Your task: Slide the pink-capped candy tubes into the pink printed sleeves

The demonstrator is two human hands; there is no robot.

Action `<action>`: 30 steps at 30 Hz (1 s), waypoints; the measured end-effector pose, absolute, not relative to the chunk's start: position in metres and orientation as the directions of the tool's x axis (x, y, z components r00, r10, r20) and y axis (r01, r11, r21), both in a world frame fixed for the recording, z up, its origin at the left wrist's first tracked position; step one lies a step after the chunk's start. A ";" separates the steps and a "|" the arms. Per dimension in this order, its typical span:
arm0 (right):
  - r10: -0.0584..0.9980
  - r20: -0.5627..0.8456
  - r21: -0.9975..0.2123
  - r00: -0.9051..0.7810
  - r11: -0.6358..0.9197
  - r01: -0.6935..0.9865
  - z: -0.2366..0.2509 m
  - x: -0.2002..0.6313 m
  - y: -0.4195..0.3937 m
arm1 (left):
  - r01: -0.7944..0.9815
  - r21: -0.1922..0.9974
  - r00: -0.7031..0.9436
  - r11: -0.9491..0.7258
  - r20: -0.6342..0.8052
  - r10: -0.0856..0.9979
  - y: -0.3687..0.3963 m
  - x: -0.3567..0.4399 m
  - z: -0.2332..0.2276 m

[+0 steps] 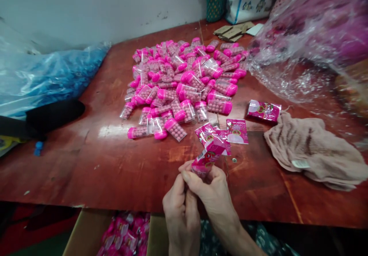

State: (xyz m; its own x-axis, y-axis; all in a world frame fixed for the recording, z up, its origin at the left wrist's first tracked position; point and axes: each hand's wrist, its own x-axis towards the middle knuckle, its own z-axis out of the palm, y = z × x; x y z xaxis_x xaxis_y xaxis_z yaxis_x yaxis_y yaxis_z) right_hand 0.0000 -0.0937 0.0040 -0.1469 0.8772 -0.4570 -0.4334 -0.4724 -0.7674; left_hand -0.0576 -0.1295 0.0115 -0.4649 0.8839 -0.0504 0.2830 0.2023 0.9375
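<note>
A glossy pink printed wrapper sleeve (209,155) stands tilted up from my two hands, above the table's near edge. My right hand (215,192) is closed round its lower part, thumb across the near side. Closed as well, my left hand (181,206) has its fingertips pressed to the sleeve's lower left end, touching my right thumb. Whether a bottle sits inside the sleeve is hidden by the fingers. Just beyond lie several flat pink sleeves (237,131). Farther back spreads a heap of clear candy bottles (191,81) with pink caps and small pink balls inside.
A stack of pink sleeves (263,111) lies beside a beige cloth (313,148) on the right. Clear plastic bags (301,49) fill the right back; a blue-filled bag (51,76) lies left. Below the table edge, a cardboard box (86,231) holds pink wrapped packs.
</note>
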 end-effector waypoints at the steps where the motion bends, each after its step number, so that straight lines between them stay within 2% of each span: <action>1: 0.868 -0.469 -0.743 -0.164 -0.489 -0.457 0.003 0.001 -0.092 | 0.268 0.941 -0.472 0.205 -0.058 0.880 -0.128 -0.057 0.011; 5: 0.829 -0.468 -0.556 -0.306 -0.545 -0.627 -0.002 0.011 -0.082 | 0.169 0.957 -0.476 0.237 -0.131 0.870 -0.123 -0.053 0.012; 8: 0.829 -0.470 -0.504 -0.303 -0.533 -0.679 -0.004 0.017 -0.076 | 0.059 0.960 -0.444 0.274 -0.221 0.869 -0.123 -0.050 0.013; 11: 0.812 -0.505 -0.542 -0.295 -0.563 -0.624 -0.003 0.016 -0.079 | 0.034 0.942 -0.463 0.334 -0.282 0.840 -0.129 -0.049 0.014; 14: 0.835 -0.499 -0.670 -0.232 -0.542 -0.508 0.001 0.008 -0.087 | 0.022 0.936 -0.508 0.351 -0.292 0.810 -0.134 -0.051 0.016; 17: 0.883 -0.446 -0.783 -0.146 -0.463 -0.416 0.004 0.002 -0.093 | -0.068 0.937 -0.505 0.344 -0.329 0.798 -0.134 -0.054 0.020; 20: 0.883 -0.444 -0.773 -0.153 -0.464 -0.432 0.003 -0.002 -0.095 | -0.274 0.894 -0.402 0.354 -0.441 0.802 -0.127 -0.058 0.020; 24: 0.835 -0.450 -0.705 -0.318 -0.550 -0.448 -0.003 -0.001 -0.095 | -0.552 0.760 -0.237 0.342 -0.537 0.810 -0.117 -0.066 0.012; 27: 0.848 -0.418 -0.728 -0.327 -0.528 -0.438 -0.005 0.003 -0.091 | -0.626 0.702 -0.136 0.340 -0.528 0.838 -0.115 -0.069 0.006; 30: 0.900 -0.365 -0.837 -0.238 -0.429 -0.339 -0.002 0.008 -0.089 | -0.643 0.693 -0.132 0.326 -0.519 0.844 -0.116 -0.068 0.004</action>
State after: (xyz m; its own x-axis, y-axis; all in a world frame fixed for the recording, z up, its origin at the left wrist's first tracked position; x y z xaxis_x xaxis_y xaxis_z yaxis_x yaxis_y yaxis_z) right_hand 0.0081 -0.0893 -0.0016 -0.2384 0.9001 -0.3646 -0.3390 -0.4289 -0.8373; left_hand -0.0680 -0.1164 0.0038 -0.1319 0.8442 -0.5195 -0.6426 0.3262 0.6933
